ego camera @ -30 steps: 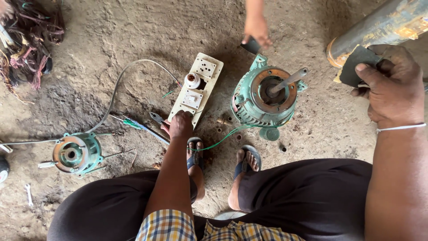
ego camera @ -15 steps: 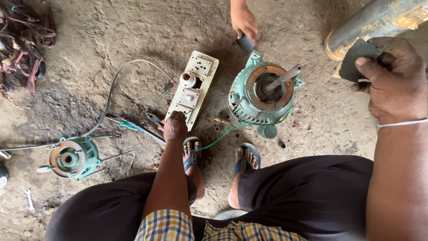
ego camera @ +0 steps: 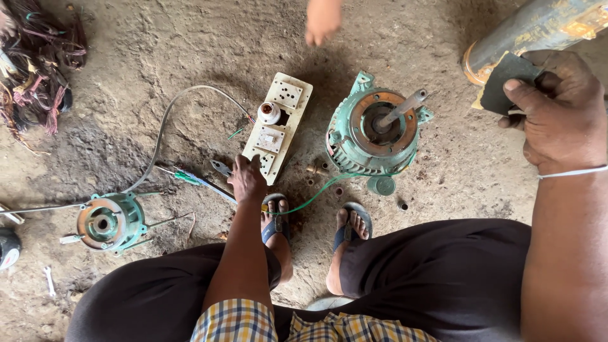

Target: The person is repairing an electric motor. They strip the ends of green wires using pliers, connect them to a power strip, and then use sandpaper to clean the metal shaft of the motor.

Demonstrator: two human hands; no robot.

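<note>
My left hand [ego camera: 246,178] reaches down to the dirt floor and closes on the handles of a pair of pliers [ego camera: 221,168], right beside a cream switch board [ego camera: 278,125] with a lamp socket. My right hand [ego camera: 557,114] is raised at the right and grips a dark square of abrasive paper [ego camera: 502,79] against a rusty metal cylinder [ego camera: 538,28]. A green electric motor [ego camera: 375,132] with its shaft pointing up stands between my hands. Another person's hand [ego camera: 323,20] hangs above the motor at the top edge, holding nothing.
A green-handled screwdriver [ego camera: 193,180] lies left of my left hand. A smaller green motor end part [ego camera: 107,221] sits at the left with a grey cable [ego camera: 168,120] curving to the board. Tangled wires [ego camera: 35,69] lie top left. My sandalled feet [ego camera: 313,225] rest below the motor.
The other person's hand has let go of the motor's top and drawn back toward the top edge. My left hand stays at the pliers, my right keeps the abrasive paper.
</note>
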